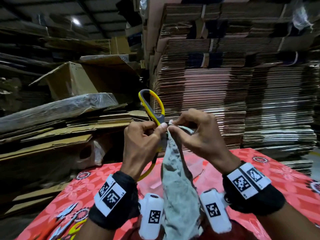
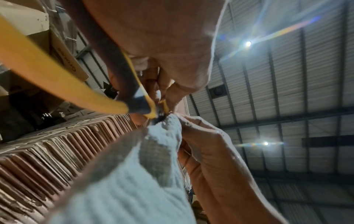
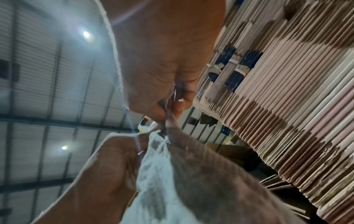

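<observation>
Well above the table (image 1: pixel 280 170), over its near edge, both hands meet at one spot in the air. The left hand (image 1: pixel 140 141) has its fingers curled round the scissors (image 1: pixel 161 119). One yellow-and-grey handle loop stands up above the knuckles, and the other yellow loop curves down below the palm toward the wrist. The right hand (image 1: pixel 199 134) pinches the top end of a dirty white knitted cloth (image 1: pixel 174 179) between thumb and forefinger, its other fingers bent loosely behind. The pinched end touches the scissors just where the handles join, and the left thumb presses against the same spot. From there the cloth hangs straight down between the two wrists, its lower part reaching the near edge of the table. The blades are hidden behind the fingers and the cloth, so they may be wrapped in it, but I cannot tell. The table wears a red flowered cover. Some metal hand tools (image 1: pixel 67 215) lie on it by the near left corner, well apart from the hands. Beyond the far edge rises a tall stack of flattened cardboard (image 1: pixel 225 92).
</observation>
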The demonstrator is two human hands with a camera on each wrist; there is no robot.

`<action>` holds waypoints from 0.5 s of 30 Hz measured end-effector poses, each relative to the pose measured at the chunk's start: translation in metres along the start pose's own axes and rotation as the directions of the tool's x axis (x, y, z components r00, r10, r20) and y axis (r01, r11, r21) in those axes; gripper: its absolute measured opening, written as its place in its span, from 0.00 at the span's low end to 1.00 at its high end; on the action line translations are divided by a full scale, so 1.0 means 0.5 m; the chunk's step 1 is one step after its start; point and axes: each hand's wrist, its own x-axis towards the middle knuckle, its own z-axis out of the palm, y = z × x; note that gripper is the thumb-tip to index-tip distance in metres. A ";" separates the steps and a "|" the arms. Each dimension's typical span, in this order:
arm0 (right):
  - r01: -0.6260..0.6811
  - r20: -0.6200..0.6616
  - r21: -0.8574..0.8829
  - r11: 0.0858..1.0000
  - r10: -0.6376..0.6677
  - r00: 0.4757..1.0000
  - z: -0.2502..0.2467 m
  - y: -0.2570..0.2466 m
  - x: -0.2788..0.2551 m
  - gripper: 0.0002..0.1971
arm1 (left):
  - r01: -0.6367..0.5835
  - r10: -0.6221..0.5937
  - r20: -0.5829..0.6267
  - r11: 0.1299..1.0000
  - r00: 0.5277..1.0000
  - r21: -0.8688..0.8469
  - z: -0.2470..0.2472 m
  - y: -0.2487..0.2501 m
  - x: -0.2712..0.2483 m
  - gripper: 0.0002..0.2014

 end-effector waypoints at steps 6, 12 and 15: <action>-0.180 -0.113 0.033 0.983 0.183 0.977 -0.037 0.048 0.008 0.05 | -0.030 0.032 -0.013 0.996 0.999 0.084 0.003 0.009 -0.003 0.24; -0.005 0.025 0.051 0.999 0.004 1.000 -0.002 0.010 -0.002 0.07 | -0.027 0.025 0.023 0.997 0.999 0.066 -0.008 0.011 0.000 0.25; -0.076 -0.021 0.059 0.995 0.077 0.997 -0.031 0.032 0.010 0.06 | -0.012 0.011 0.017 0.998 1.000 0.067 -0.005 0.013 0.000 0.23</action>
